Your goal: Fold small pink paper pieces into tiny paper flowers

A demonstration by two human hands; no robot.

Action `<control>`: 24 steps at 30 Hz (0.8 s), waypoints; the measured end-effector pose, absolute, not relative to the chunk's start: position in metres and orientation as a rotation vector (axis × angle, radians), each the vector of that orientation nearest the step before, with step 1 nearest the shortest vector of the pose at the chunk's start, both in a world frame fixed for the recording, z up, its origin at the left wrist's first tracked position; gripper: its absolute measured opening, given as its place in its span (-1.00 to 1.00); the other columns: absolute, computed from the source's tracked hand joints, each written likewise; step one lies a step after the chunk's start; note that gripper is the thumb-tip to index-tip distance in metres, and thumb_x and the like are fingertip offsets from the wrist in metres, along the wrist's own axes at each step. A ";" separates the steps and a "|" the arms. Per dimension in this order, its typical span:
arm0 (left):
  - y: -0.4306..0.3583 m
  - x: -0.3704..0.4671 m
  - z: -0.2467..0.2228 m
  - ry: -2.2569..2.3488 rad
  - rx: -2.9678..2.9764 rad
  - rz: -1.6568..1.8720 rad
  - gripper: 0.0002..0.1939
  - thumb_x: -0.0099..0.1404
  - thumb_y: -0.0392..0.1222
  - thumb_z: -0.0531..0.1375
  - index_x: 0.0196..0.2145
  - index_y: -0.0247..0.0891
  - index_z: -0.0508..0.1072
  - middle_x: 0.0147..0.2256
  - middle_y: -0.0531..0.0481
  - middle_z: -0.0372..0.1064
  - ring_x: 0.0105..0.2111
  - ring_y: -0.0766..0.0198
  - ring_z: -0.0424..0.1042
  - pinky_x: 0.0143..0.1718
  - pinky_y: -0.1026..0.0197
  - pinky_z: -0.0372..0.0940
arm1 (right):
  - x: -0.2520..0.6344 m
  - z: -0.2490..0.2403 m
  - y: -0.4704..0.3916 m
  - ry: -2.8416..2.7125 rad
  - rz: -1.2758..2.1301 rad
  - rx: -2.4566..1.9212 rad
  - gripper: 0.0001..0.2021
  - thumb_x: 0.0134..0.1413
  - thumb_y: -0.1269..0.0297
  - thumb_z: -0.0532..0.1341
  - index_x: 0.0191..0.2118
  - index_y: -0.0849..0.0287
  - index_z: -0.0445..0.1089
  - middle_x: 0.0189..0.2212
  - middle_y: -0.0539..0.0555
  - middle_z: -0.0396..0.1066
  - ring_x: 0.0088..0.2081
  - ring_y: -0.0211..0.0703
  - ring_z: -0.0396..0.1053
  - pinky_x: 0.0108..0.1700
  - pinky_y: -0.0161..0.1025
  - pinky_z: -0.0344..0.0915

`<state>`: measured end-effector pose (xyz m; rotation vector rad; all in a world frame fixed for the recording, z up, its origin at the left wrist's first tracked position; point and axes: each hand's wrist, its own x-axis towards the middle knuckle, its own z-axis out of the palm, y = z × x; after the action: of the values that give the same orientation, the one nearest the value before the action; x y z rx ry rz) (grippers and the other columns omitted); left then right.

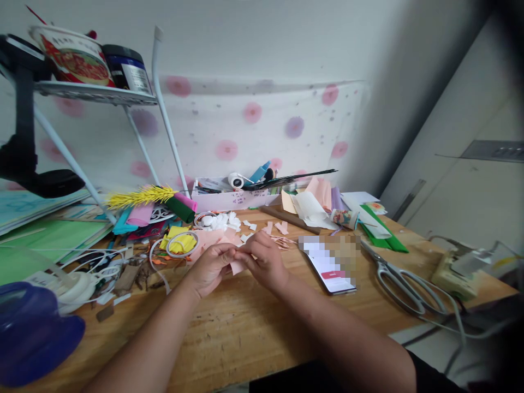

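Both hands meet over the middle of the wooden table. My left hand (212, 268) pinches a small piece of pale pink paper (237, 267) between thumb and fingers. From the other side, my right hand (265, 261) is closed on the same piece, its fingertips touching those of the left. Part of the paper hangs below the fingers; the rest is hidden by them. Just behind the hands lie more pink paper pieces (281, 227) and several thin twisted pink strips (284, 243). White cut pieces (227, 221) are heaped farther back.
A phone (331, 265) and large scissors (403, 284) lie to the right, near a power strip (454, 275). On the left are a tape ring (182, 244), cables, a blue plastic object (36, 333) and a white rack (98, 93). A long box (233, 201) stands at the back.
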<state>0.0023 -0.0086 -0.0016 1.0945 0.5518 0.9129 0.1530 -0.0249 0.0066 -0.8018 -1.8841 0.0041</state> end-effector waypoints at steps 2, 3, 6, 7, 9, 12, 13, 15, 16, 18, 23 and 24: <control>-0.008 0.002 -0.003 0.556 1.091 0.901 -0.78 -0.01 -0.12 0.24 -0.47 -0.37 0.41 -0.48 -0.01 0.32 -0.42 0.32 0.28 -0.34 0.27 0.14 | 0.154 0.007 -0.025 -1.912 -0.015 -0.791 -0.85 0.02 0.23 0.11 -0.44 0.18 0.34 -0.53 0.05 0.23 -0.41 -0.23 0.15 -0.36 -0.26 0.12; -0.008 0.002 -0.004 0.560 1.082 0.895 -0.78 -0.01 -0.12 0.24 -0.49 -0.37 0.40 -0.50 0.00 0.32 -0.44 0.33 0.28 -0.36 0.28 0.14 | 0.154 0.008 -0.026 -1.931 -0.025 -0.784 -0.85 0.01 0.22 0.12 -0.44 0.18 0.34 -0.53 0.05 0.24 -0.42 -0.23 0.15 -0.37 -0.27 0.12; -0.007 0.000 -0.006 0.566 1.051 0.874 -0.78 -0.02 -0.13 0.25 -0.56 -0.37 0.36 -0.56 0.04 0.27 -0.50 0.37 0.25 -0.41 0.29 0.14 | 0.154 0.010 -0.028 -1.997 -0.058 -0.762 -0.83 -0.02 0.21 0.14 -0.49 0.18 0.34 -0.53 0.05 0.24 -0.42 -0.24 0.14 -0.37 -0.27 0.11; -0.006 -0.001 -0.007 0.567 1.052 0.866 -0.77 -0.03 -0.14 0.26 -0.57 -0.37 0.35 -0.57 0.04 0.26 -0.51 0.37 0.24 -0.42 0.29 0.14 | 0.154 0.010 -0.029 -2.007 -0.063 -0.759 -0.83 -0.02 0.21 0.14 -0.50 0.18 0.33 -0.53 0.05 0.24 -0.43 -0.24 0.14 -0.38 -0.28 0.11; -0.005 -0.003 -0.006 0.586 1.093 0.856 -0.77 -0.03 -0.13 0.25 -0.58 -0.37 0.34 -0.58 0.03 0.27 -0.52 0.36 0.24 -0.44 0.29 0.14 | 0.154 0.011 -0.029 -2.012 -0.048 -0.773 -0.82 -0.02 0.21 0.14 -0.51 0.19 0.32 -0.52 0.05 0.24 -0.42 -0.24 0.14 -0.39 -0.29 0.11; -0.005 -0.005 0.000 0.699 1.269 0.872 -0.78 0.01 -0.12 0.22 -0.55 -0.37 0.39 -0.54 -0.02 0.31 -0.48 0.31 0.27 -0.43 0.28 0.14 | 0.154 0.012 -0.028 -2.017 0.042 -0.787 -0.80 -0.03 0.18 0.15 -0.51 0.20 0.30 -0.52 0.05 0.22 -0.42 -0.25 0.16 -0.41 -0.32 0.12; -0.005 -0.006 0.002 0.749 1.350 0.870 -0.78 0.02 -0.11 0.20 -0.53 -0.37 0.41 -0.52 -0.04 0.32 -0.46 0.29 0.28 -0.42 0.27 0.15 | 0.154 0.012 -0.026 -2.024 0.078 -0.789 -0.81 -0.04 0.19 0.16 -0.52 0.20 0.29 -0.52 0.04 0.21 -0.42 -0.26 0.17 -0.41 -0.33 0.12; -0.006 -0.006 0.008 0.827 1.491 0.844 -0.77 0.04 -0.10 0.18 -0.50 -0.38 0.44 -0.51 -0.06 0.35 -0.45 0.27 0.29 -0.42 0.27 0.15 | 0.154 0.011 -0.024 -2.031 0.134 -0.806 -0.83 -0.07 0.24 0.18 -0.54 0.21 0.27 -0.53 0.02 0.20 -0.44 -0.28 0.17 -0.42 -0.36 0.11; -0.007 -0.006 0.010 0.850 1.534 0.825 -0.77 0.04 -0.10 0.17 -0.49 -0.37 0.46 -0.51 -0.06 0.36 -0.46 0.27 0.29 -0.43 0.27 0.14 | 0.155 0.010 -0.023 -2.032 0.149 -0.827 -0.85 -0.08 0.29 0.19 -0.55 0.21 0.26 -0.53 0.01 0.19 -0.44 -0.29 0.17 -0.43 -0.37 0.10; -0.008 -0.005 0.013 0.877 1.573 0.795 -0.78 0.03 -0.12 0.17 -0.48 -0.35 0.47 -0.51 -0.04 0.38 -0.48 0.28 0.29 -0.45 0.28 0.13 | 0.154 0.009 -0.022 -2.037 0.150 -0.886 -0.87 -0.12 0.37 0.20 -0.58 0.21 0.24 -0.54 -0.01 0.18 -0.46 -0.31 0.16 -0.45 -0.38 0.08; -0.007 -0.003 0.012 0.923 1.579 0.782 -0.81 0.02 -0.15 0.18 -0.46 -0.33 0.48 -0.51 -0.01 0.40 -0.49 0.29 0.28 -0.48 0.31 0.10 | 0.154 0.006 -0.022 -2.067 0.113 -0.957 -0.85 -0.13 0.42 0.18 -0.62 0.21 0.22 -0.57 -0.02 0.18 -0.48 -0.31 0.15 -0.46 -0.38 0.04; -0.007 -0.003 0.012 0.923 1.568 0.786 -0.81 0.02 -0.15 0.19 -0.46 -0.34 0.48 -0.51 -0.02 0.40 -0.49 0.30 0.28 -0.48 0.31 0.10 | 0.154 0.006 -0.022 -2.070 0.099 -0.957 -0.85 -0.12 0.41 0.17 -0.61 0.21 0.22 -0.57 -0.02 0.18 -0.48 -0.31 0.15 -0.46 -0.38 0.04</control>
<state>-0.0026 -0.0067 0.0117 1.5681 0.9234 0.7858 0.1539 -0.0224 0.0059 -0.9566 -2.0704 0.0992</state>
